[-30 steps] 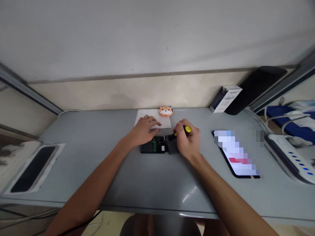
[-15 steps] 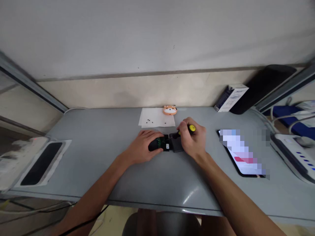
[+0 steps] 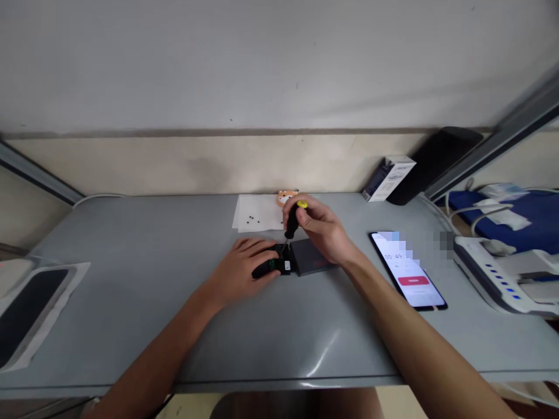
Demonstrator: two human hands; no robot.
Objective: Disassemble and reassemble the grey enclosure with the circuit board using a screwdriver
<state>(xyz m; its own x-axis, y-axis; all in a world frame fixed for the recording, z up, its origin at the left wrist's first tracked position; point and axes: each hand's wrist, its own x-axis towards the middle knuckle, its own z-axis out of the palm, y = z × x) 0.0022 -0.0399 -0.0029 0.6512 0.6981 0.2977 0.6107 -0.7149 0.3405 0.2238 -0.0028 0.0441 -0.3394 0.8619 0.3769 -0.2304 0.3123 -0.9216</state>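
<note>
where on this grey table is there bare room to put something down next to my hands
Bare grey table lies between the left hand and the black tray on white wrapping at the left edge, and along the near edge. It is crowded around the black device, the right hand holding the yellow-capped screwdriver, and the smartphone.

Right hand [image 3: 321, 230] raised off the dark device [image 3: 297, 261]; a second ago it lay low over the grey half. Screwdriver [image 3: 293, 221] now near upright, yellow cap up, tip at the exposed board, apparently touching, though the view is too small to confirm. Left hand [image 3: 244, 262] came back from the white paper [image 3: 255, 212] onto the device's left end, uncovering small black screws [image 3: 252, 220].
</note>
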